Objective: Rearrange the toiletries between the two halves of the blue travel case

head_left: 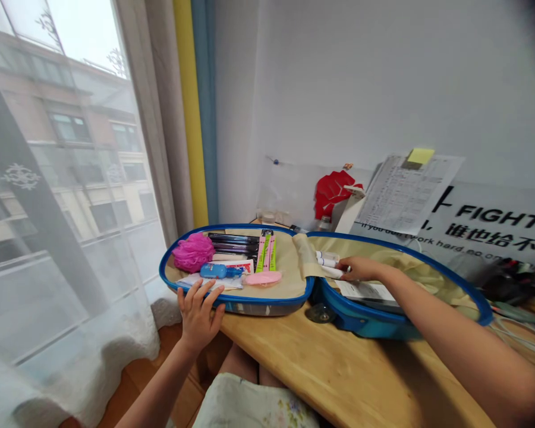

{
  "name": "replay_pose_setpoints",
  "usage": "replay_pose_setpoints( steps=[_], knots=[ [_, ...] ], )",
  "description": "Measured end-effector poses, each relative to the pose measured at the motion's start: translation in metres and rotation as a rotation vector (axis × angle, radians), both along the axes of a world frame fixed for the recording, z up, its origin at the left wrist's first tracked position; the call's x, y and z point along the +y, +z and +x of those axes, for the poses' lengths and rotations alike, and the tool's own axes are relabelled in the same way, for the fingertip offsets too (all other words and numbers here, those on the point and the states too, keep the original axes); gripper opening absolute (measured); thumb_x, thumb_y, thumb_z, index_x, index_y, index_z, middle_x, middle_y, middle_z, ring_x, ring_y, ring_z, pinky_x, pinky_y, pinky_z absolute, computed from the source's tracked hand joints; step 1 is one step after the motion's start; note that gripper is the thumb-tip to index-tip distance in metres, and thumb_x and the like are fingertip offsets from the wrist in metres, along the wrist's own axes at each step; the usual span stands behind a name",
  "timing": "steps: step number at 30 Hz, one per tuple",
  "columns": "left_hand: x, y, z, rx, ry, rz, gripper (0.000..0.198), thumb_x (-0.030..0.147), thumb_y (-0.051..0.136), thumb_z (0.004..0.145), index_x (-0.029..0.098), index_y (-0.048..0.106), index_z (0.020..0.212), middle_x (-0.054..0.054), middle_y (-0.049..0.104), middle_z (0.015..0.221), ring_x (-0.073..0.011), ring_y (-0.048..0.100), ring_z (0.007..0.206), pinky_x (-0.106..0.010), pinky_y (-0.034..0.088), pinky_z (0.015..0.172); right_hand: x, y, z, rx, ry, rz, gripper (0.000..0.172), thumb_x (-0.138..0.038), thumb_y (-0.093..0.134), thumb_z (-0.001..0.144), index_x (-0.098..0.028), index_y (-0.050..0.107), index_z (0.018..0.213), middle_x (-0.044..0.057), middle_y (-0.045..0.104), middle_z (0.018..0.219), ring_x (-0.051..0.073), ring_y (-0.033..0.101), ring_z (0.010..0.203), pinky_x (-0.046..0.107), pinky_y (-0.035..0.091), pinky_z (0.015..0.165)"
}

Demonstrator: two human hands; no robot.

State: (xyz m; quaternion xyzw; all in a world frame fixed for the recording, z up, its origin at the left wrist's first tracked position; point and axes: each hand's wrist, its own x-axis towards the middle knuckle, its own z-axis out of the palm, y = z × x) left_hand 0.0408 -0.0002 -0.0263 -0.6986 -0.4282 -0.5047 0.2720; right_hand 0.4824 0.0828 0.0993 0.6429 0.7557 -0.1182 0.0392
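Left hand [200, 315] open, fingers spread, resting on blue rim of open suitcase [249, 301], left half. Right hand [361, 268] gripping white tube [332, 272] in right half, just beside beige fabric flap [305, 255]. Left half holding pink bath puff [193, 252], blue toothbrush case [216, 271], pink soap box [263, 277], dark pens [232, 244]. Suitcase on wooden desk [339, 362], near sheer curtain [71, 238].

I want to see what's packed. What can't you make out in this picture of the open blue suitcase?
Head view: the white plastic tubes are partly hidden by the right hand and a beige fabric flap.
Head view: the left hand covers part of a white paper sheet.
Head view: print on the slim pink-and-green packets is too small to read.
Head view: the right edge cuts off the grey sign with black lettering.
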Motion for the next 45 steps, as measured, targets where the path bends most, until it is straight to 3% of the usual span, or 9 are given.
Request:
replay_pose_setpoints(
  steps=[4, 9, 13, 17, 22, 27, 33, 39, 45],
  knots=[
    [-0.001, 0.0, 0.001, -0.031, 0.003, -0.014, 0.028, 0.027, 0.048, 0.088, 0.022, 0.059, 0.113, -0.009, 0.061, 0.114, -0.0256, 0.042, 0.126, -0.053, 0.008, 0.113, -0.005, 0.013, 0.004, 0.04, -0.018, 0.046, 0.038, -0.042, 0.059, 0.064, -0.018, 0.065, 0.093, 0.009, 0.069, 0.096, 0.023, 0.062, 0.086, 0.031, 0.045, 0.077],
    [-0.001, 0.002, 0.002, -0.019, 0.006, -0.008, 0.029, 0.027, 0.048, 0.087, 0.023, 0.059, 0.114, -0.01, 0.061, 0.115, -0.0255, 0.042, 0.126, -0.051, 0.008, 0.114, -0.009, 0.039, -0.004, 0.553, -0.156, 0.189, 0.055, -0.061, 0.058, 0.064, -0.017, 0.063, 0.097, 0.009, 0.068, 0.085, 0.02, 0.061, 0.078, 0.029, 0.046, 0.069],
    [-0.001, 0.002, 0.001, -0.014, 0.002, -0.005, 0.028, 0.027, 0.048, 0.087, 0.022, 0.06, 0.112, -0.01, 0.061, 0.114, -0.0256, 0.042, 0.126, -0.051, 0.007, 0.114, -0.002, 0.061, -0.047, 0.765, -0.151, 0.375, 0.059, -0.064, 0.067, 0.055, -0.018, 0.066, 0.093, 0.007, 0.067, 0.086, 0.017, 0.059, 0.077, 0.028, 0.046, 0.069],
    [-0.003, 0.003, 0.003, -0.032, 0.002, -0.02, 0.026, 0.027, 0.048, 0.088, 0.021, 0.06, 0.11, -0.01, 0.062, 0.114, -0.0252, 0.042, 0.125, -0.05, 0.009, 0.114, 0.015, 0.073, -0.115, 0.872, -0.085, 0.507, 0.051, -0.053, 0.069, 0.062, -0.018, 0.066, 0.098, 0.004, 0.067, 0.089, 0.015, 0.059, 0.077, 0.026, 0.047, 0.069],
    [-0.005, 0.005, 0.006, -0.075, -0.01, -0.03, 0.025, 0.027, 0.046, 0.088, 0.022, 0.062, 0.107, -0.008, 0.063, 0.112, -0.0246, 0.045, 0.122, -0.05, 0.009, 0.113, 0.038, 0.052, -0.202, 0.819, -0.021, 0.289, 0.031, -0.035, 0.06, 0.078, -0.018, 0.062, 0.103, 0.002, 0.068, 0.085, 0.01, 0.059, 0.068, 0.02, 0.047, 0.061],
    [-0.004, 0.005, 0.007, -0.095, -0.018, -0.017, 0.027, 0.027, 0.047, 0.087, 0.023, 0.063, 0.109, -0.008, 0.063, 0.111, -0.0243, 0.046, 0.122, -0.049, 0.009, 0.113, 0.056, 0.011, -0.251, 0.706, -0.028, 0.198, 0.025, -0.029, 0.061, 0.078, -0.017, 0.06, 0.1, 0.001, 0.067, 0.074, 0.01, 0.062, 0.065, 0.019, 0.045, 0.059],
    [-0.003, 0.002, 0.006, -0.097, -0.023, -0.028, 0.028, 0.027, 0.047, 0.087, 0.024, 0.063, 0.11, -0.008, 0.063, 0.112, -0.0244, 0.046, 0.122, -0.05, 0.008, 0.114, 0.064, -0.013, -0.264, 0.525, -0.022, 0.192, 0.027, -0.031, 0.063, 0.076, -0.019, 0.063, 0.1, 0.001, 0.069, 0.08, 0.013, 0.063, 0.074, 0.022, 0.045, 0.065],
    [-0.002, 0.002, 0.006, -0.095, -0.029, -0.012, 0.026, 0.028, 0.047, 0.088, 0.023, 0.063, 0.107, -0.008, 0.064, 0.111, -0.0242, 0.046, 0.122, -0.05, 0.009, 0.113, 0.063, -0.016, -0.265, 0.401, 0.032, 0.206, 0.031, -0.033, 0.066, 0.072, -0.022, 0.067, 0.101, 0.002, 0.07, 0.093, 0.017, 0.063, 0.083, 0.024, 0.045, 0.071],
    [-0.003, 0.004, 0.007, -0.084, -0.015, -0.005, 0.026, 0.027, 0.046, 0.088, 0.023, 0.063, 0.107, -0.008, 0.064, 0.111, -0.024, 0.046, 0.121, -0.05, 0.009, 0.114, 0.065, -0.016, -0.27, 0.38, 0.124, 0.205, 0.03, -0.022, 0.058, 0.076, -0.023, 0.068, 0.105, 0.004, 0.069, 0.109, 0.02, 0.062, 0.101, 0.028, 0.044, 0.087]
  ],
)
